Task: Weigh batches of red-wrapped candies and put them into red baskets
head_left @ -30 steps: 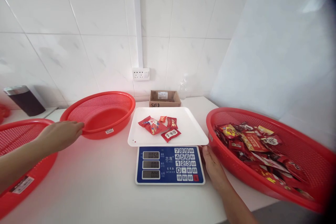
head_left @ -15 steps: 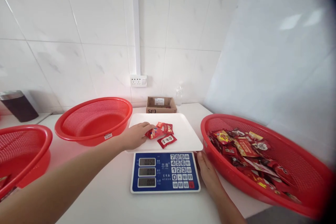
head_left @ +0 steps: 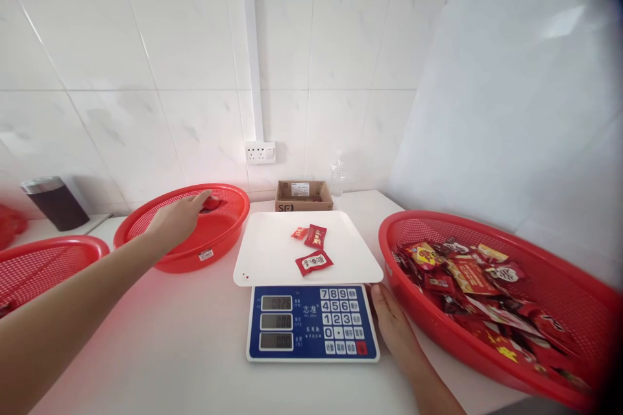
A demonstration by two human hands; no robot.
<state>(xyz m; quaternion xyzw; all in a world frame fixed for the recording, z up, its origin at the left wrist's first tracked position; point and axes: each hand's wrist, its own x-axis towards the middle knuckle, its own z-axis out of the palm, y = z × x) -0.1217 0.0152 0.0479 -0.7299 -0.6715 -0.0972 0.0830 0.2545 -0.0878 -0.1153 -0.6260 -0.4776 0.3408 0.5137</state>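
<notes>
My left hand [head_left: 181, 219] is over the middle red basket [head_left: 207, 260], its fingers closed on a small red candy packet [head_left: 211, 205]. On the white pan [head_left: 272, 253] of the weighing scale lie several small red packets, among them a dark red packet with a white label [head_left: 314, 262] and another red packet [head_left: 316, 236]. My right hand [head_left: 393, 323] rests at the right side of the scale's blue keypad panel [head_left: 312, 323]; its fingertips are partly hidden, and I see nothing held in it.
At the right stands a large red basket [head_left: 389, 253] with many wrapped packets. Another red basket [head_left: 73, 246] is at the left edge. A dark tumbler [head_left: 57, 204] leans behind it. Behind the scale are a small cardboard box [head_left: 304, 198] and a clear plastic bottle [head_left: 337, 175].
My left hand has moved left from the scale pan to over the middle basket, carrying one red packet off the pan. My right hand stays beside the scale. The top display reading has changed.
</notes>
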